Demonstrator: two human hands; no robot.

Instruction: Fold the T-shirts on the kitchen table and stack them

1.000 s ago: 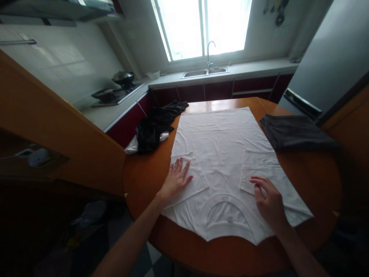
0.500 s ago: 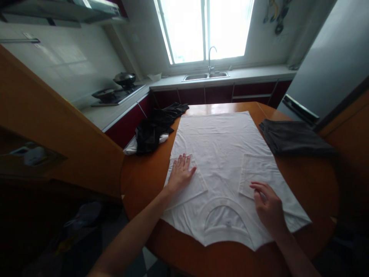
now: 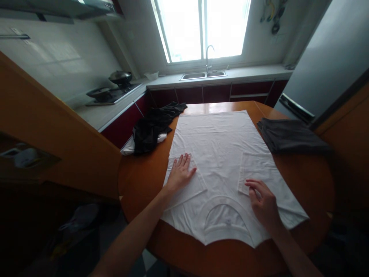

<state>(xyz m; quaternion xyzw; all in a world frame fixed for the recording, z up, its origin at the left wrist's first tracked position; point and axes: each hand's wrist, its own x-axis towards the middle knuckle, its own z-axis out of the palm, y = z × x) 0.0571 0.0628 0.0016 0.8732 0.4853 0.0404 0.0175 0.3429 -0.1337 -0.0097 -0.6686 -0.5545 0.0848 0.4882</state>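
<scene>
Head view, white T-shirt [image 3: 216, 150], blurred collar mark [image 3: 228, 222]

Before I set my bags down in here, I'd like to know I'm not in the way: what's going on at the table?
A person has a white T-shirt spread flat on the wooden table, both sleeves folded in over its body and the neckline towards them. Their left hand lies flat on one folded sleeve; the right hand, fingers curled, is at the other. Dark clothing lies bunched at the table's far left, and a folded dark grey cloth sits on the right.
</scene>
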